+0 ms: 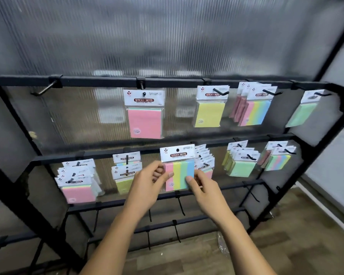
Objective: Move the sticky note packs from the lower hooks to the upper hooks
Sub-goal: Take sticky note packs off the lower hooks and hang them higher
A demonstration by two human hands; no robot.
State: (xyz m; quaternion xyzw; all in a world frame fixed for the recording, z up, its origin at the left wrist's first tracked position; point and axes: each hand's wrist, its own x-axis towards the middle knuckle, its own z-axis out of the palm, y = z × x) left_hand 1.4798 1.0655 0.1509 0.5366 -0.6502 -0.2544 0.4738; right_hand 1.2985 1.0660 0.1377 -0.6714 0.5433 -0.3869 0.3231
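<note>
Top rail [99, 81]: square black metal bar; its far-left hook [45, 89] was bare, a plain bent rod with open air under it down to the lower rail [107, 154]. Next hook held one pink pack [145, 114], header card reading "STICKY NOTE"; small print under it too blurred to read. Clear gap right of it before the yellow pack [210, 108], same header. Then a bunch of striped packs [254, 108] and a green pack [304, 111] near the frame's right post, both tilted in this view.

Lower rail, left to right: a stack of pink packs [77, 183], a stack of yellow-green packs [125, 173], then the crowded middle hook [204, 161] with many white headers fanned behind my hands, then a green stack [241, 162] and a pastel striped stack [277, 159].

My left hand [147, 185] pinched the left edge of the four-stripe pack [179, 171], thumb in front, fingers curled behind. My right hand [201, 184] gripped its lower right corner, thumb on the blue stripe. Pack was upright, off any hook, held just in front of the lower rail; its hang hole was visibly empty. Header read "STICKY NOTE". Stripes pink, yellow, green, blue, in glossy clear film.

Backing: ribbed translucent panel [167, 36]. Below: more black rails with bare hooks, wood-look floor [286, 245].
</note>
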